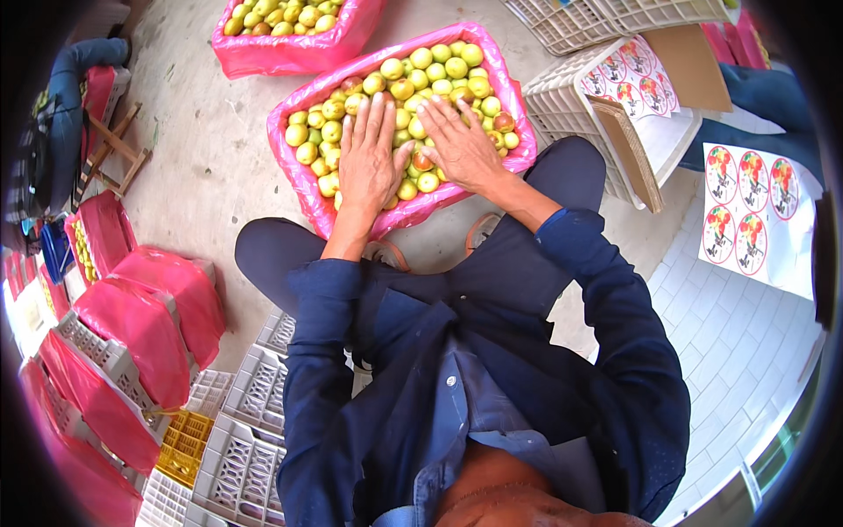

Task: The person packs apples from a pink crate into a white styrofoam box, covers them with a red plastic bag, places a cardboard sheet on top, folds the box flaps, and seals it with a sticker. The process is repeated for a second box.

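Before my knees stands a crate lined with pink plastic film (290, 171), filled with yellow-green jujube-like fruits (421, 79), a few of them reddish brown. My left hand (370, 155) lies palm down on the fruits left of the middle, fingers pointing to the far side. Just right of it, my right hand (464, 145) rests flat on the fruits, its fingers spread and slanting to the upper left. Neither hand grips a fruit. The fruits under both palms are hidden.
A second pink-lined crate (290, 56) of fruit stands beyond. White plastic crates (560, 99) and sheets of round stickers (751, 211) are at right. Pink-covered crates (132, 323), a yellow crate (184, 444) and grey crates (244, 454) line the left. A person's legs (764, 105) show at right.
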`<state>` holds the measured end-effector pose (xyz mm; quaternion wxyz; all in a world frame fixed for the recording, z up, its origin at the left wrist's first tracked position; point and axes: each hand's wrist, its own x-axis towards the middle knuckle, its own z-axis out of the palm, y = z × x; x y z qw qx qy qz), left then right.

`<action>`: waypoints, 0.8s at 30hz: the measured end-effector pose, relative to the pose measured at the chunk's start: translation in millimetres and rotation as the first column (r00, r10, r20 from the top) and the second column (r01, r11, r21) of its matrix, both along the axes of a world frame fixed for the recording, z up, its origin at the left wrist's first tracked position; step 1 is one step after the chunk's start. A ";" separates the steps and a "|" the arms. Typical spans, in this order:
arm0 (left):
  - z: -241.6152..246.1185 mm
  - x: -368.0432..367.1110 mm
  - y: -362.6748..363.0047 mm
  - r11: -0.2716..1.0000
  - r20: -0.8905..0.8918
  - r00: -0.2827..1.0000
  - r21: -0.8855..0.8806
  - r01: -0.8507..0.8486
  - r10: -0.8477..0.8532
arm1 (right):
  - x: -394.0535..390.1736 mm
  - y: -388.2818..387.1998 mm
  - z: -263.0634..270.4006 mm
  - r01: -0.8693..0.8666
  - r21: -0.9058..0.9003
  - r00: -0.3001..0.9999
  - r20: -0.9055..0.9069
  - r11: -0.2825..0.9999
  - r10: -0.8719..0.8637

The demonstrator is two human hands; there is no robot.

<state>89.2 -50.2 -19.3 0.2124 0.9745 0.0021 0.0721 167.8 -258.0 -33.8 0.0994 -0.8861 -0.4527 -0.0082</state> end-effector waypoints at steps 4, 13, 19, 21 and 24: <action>-5.4 2.1 1.6 0.997 -0.006 1.000 -0.071 -0.022 0.022 | 7.1 -3.9 7.3 0.011 0.091 0.993 -0.116 0.996 0.000; -0.7 1.0 11.9 0.997 -0.024 0.998 -0.057 0.059 -0.060 | 14.0 -4.5 16.9 -0.024 0.010 0.996 -0.089 1.000 0.025; 24.0 10.7 13.8 0.997 0.011 0.997 0.032 0.072 -0.072 | 17.5 -8.1 9.0 -0.015 0.053 0.993 -0.119 0.998 0.022; 31.4 20.6 12.9 0.998 0.068 0.996 0.038 0.049 -0.051 | 26.0 -2.3 11.6 0.030 0.108 0.995 -0.094 0.994 -0.019; 1.9 24.7 10.9 0.988 -0.023 0.996 0.123 0.092 -0.089 | 19.8 4.6 1.1 0.049 0.019 0.996 -0.070 0.999 -0.047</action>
